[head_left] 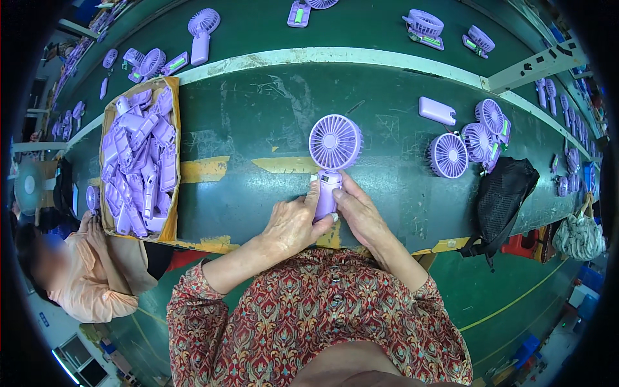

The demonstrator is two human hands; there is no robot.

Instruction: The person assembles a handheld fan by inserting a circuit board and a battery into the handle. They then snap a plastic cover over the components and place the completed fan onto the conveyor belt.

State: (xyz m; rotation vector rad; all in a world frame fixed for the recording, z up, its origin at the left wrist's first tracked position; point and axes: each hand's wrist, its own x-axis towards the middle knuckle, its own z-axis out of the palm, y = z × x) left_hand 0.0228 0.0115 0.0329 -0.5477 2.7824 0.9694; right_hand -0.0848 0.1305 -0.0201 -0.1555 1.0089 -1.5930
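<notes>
A purple handheld fan lies near the middle of the green table, its round grille pointing away from me. My left hand grips the fan's handle from the left, with the thumb across its lower end. On the handle's other side my right hand is closed, thumb and fingers pressed along its edge. A small dark window shows near the top of the handle. Further right lie several fan heads, some with green parts exposed, and a loose purple handle cover.
At the left stands a cardboard box filled with purple handle covers. A black mesh bag rests on the table's right edge. Beyond a pale rail, more fans lie on a green belt. A co-worker sits at the left.
</notes>
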